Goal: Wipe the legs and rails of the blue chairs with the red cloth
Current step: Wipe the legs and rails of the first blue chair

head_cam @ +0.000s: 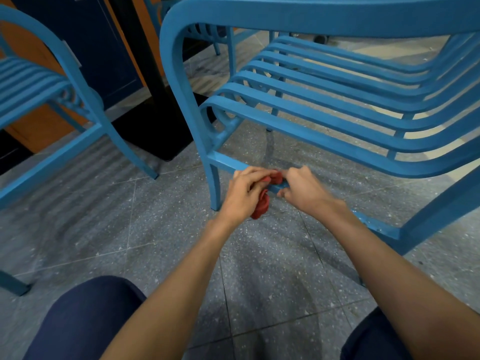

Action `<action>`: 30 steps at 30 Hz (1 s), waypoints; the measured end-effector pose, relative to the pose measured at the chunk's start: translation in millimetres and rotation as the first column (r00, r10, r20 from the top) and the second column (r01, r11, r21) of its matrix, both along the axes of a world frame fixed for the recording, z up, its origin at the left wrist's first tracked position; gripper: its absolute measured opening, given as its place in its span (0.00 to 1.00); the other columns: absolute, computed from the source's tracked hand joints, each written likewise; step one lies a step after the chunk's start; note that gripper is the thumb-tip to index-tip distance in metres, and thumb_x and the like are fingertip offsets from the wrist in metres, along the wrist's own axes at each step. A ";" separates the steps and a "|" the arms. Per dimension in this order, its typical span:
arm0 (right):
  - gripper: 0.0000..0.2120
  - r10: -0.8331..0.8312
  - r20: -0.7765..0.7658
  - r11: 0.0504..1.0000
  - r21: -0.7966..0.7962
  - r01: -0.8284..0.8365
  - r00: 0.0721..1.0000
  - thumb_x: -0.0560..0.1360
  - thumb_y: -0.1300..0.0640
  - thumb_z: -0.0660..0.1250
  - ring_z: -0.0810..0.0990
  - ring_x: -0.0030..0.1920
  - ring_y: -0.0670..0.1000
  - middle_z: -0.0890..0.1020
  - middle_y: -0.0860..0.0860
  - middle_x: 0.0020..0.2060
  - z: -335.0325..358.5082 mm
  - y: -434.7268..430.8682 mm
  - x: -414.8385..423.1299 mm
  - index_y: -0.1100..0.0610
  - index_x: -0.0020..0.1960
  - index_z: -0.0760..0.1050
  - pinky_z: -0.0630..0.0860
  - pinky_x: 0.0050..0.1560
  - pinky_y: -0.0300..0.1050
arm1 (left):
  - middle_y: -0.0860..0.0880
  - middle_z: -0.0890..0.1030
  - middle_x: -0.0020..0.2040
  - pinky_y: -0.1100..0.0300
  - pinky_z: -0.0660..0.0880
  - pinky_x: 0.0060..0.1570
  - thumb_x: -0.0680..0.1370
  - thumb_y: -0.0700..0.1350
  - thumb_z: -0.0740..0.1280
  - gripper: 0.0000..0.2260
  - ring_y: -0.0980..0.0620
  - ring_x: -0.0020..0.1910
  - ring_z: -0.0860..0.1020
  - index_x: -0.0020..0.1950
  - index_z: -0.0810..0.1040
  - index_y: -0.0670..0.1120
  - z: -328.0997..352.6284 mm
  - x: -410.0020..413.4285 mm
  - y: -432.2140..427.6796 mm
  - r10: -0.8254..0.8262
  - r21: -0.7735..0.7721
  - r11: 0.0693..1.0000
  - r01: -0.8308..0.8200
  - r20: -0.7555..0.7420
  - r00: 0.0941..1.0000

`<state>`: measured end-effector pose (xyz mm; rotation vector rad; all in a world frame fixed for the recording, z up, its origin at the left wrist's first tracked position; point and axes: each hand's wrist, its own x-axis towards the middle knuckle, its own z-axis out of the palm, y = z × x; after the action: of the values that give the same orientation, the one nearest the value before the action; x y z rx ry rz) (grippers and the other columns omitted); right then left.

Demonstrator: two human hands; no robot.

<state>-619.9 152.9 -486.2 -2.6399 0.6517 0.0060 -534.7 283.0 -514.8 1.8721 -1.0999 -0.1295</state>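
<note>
Your left hand (245,194) grips the red cloth (261,209), bunched over the blue chair's lower rail (228,163), tail hanging beside your palm. Your right hand (304,188) curls round that rail, touching the cloth.

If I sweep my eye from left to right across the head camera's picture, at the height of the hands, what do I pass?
left blue chair → black table base → near chair's front leg → left-hand grip → red cloth → right-hand grip → near chair's other leg
</note>
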 end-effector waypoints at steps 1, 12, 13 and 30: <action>0.09 -0.003 -0.002 1.000 0.004 0.003 1.000 0.74 0.59 0.69 0.79 0.42 0.55 0.78 0.56 0.44 -0.3 0.0 -0.6 0.59 0.53 0.76 0.79 0.46 0.55 | 0.52 0.81 0.54 0.70 0.69 0.56 0.79 0.38 0.63 0.12 0.57 0.53 0.77 0.57 0.82 0.48 2.3 -0.5 3.4 -0.005 -0.065 0.998 -0.004 -0.138 0.990; 0.06 -0.027 -0.022 1.000 -0.011 0.027 0.999 0.75 0.61 0.68 0.79 0.39 0.55 0.76 0.55 0.41 0.7 1.8 1.7 0.61 0.51 0.77 0.80 0.43 0.54 | 0.49 0.69 0.53 0.79 0.63 0.57 0.77 0.39 0.67 0.11 0.57 0.51 0.72 0.59 0.81 0.46 -8.1 -1.7 -19.6 0.593 -0.202 0.650 -0.733 -0.468 0.655; 0.06 -0.027 -0.020 1.000 -0.011 0.027 0.999 0.75 0.61 0.69 0.79 0.38 0.54 0.76 0.55 0.41 -0.1 1.8 1.9 0.61 0.51 0.77 0.80 0.43 0.54 | 0.49 0.69 0.53 0.80 0.62 0.56 0.77 0.39 0.67 0.11 0.57 0.51 0.72 0.58 0.81 0.46 -11.7 -9.0 -21.4 0.592 -0.200 0.660 -0.724 -0.456 0.665; 0.06 -0.031 -0.031 0.999 -0.033 0.030 0.999 0.74 0.61 0.68 0.80 0.39 0.57 0.78 0.57 0.43 -0.2 2.3 3.5 0.61 0.51 0.77 0.81 0.44 0.55 | 0.46 0.73 0.54 0.46 0.74 0.59 0.77 0.41 0.65 0.14 0.51 0.53 0.76 0.47 0.69 0.61 -27.6 -17.8 -14.8 0.439 -0.222 0.754 -0.618 -0.531 0.725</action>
<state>-616.3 155.2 -486.4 -2.6662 0.7081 0.0285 -552.5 268.2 -542.4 1.6091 -0.1980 0.0000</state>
